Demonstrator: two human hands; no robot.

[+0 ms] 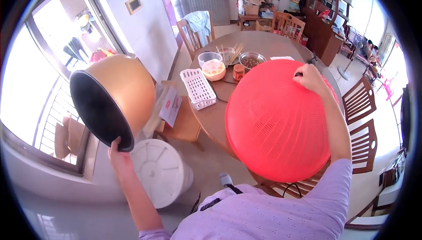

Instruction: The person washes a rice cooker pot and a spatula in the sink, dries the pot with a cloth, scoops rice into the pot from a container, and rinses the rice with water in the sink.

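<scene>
My left hand point(120, 157) grips the rim of a rice cooker pot point(129, 88), gold outside and black inside. The pot is tilted on its side in the air, its mouth facing left. On the right, my right hand point(312, 81) is closed on the dark handle at the top of a big red mesh food cover point(277, 123). The cover is tipped over the near side of the round table point(259, 40) and hides part of it. Near its left edge are a red-lidded jar point(238, 72) and a white plastic basket point(198, 89).
A metal bowl point(252, 60) of food, a plate of chopsticks point(231, 54) and plastic tubs point(213, 69) stand on the table. Below the pot is a white lidded bucket point(158, 174). Wooden chairs point(362, 147) surround the table; a window point(48, 90) lies left. People sit far right.
</scene>
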